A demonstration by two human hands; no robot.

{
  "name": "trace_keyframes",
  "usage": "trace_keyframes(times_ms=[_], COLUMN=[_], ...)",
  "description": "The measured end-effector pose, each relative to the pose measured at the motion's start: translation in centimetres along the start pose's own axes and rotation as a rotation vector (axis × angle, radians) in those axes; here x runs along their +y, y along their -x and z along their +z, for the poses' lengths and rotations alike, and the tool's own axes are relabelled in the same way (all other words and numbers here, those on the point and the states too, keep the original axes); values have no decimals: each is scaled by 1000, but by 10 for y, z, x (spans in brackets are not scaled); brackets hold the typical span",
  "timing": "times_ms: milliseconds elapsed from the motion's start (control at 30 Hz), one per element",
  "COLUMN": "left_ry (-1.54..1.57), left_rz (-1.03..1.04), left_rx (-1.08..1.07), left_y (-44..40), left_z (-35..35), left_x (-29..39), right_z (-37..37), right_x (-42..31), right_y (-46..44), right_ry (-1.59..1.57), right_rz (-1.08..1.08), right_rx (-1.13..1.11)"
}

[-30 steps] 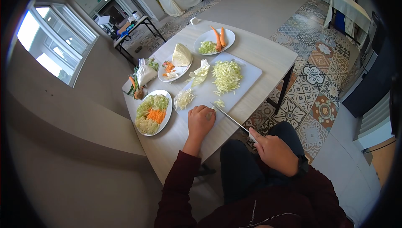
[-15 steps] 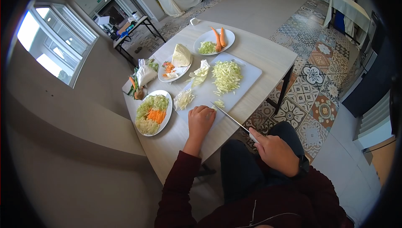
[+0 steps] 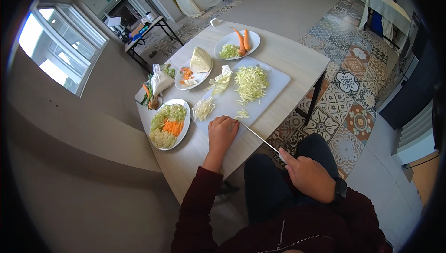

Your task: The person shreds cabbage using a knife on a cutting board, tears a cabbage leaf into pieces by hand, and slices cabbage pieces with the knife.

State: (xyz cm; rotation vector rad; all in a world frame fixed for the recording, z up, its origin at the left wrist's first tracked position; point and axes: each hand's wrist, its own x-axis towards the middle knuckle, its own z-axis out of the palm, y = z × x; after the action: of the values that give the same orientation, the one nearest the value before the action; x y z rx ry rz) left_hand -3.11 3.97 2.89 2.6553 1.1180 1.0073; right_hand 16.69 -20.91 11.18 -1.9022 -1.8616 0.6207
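Note:
My right hand (image 3: 310,176) grips a kitchen knife (image 3: 259,137) by its handle, the blade pointing up and left to my other hand. With fingers curled, my left hand (image 3: 223,134) presses on the near edge of the white cutting board (image 3: 277,85); the piece of cabbage under it is mostly hidden, and the knife tip is at its fingertips. A few cut strips (image 3: 242,113) lie just beyond the blade. Farther up the board is a heap of shredded cabbage (image 3: 251,83), with a cabbage leaf (image 3: 221,81) and a small pale shredded pile (image 3: 203,109) to its left.
An oval plate (image 3: 187,128) of shredded vegetables stands at the left. Behind are a plate (image 3: 207,77) with a cabbage wedge (image 3: 200,60) and another plate (image 3: 257,44) with carrots (image 3: 246,40). A plastic bag (image 3: 161,81) lies near the wall. The table edge (image 3: 297,105) runs close on the right.
The knife has drawn back slightly toward me and down, its tip now right at my left fingertips. My right hand has shifted slightly right and down; the left stays nearly in place.

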Motion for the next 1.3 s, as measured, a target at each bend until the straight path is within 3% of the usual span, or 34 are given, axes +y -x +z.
trace_keyframes(times_ms=[367, 933, 1133, 1300], left_ry=[10, 18, 27, -25], left_rz=[-5, 18, -95, -21], left_rx=[-22, 12, -57, -114], left_y=[-1, -2, -4, -3], left_z=[-1, -6, -11, -11], left_x=[0, 1, 9, 13], right_z=[41, 26, 27, 25], right_x=[3, 11, 16, 15], right_y=[-55, -45, -53, -51], right_ry=[15, 89, 123, 131], right_rz=[-84, -74, -115, -105], right_rx=[71, 180, 253, 253])
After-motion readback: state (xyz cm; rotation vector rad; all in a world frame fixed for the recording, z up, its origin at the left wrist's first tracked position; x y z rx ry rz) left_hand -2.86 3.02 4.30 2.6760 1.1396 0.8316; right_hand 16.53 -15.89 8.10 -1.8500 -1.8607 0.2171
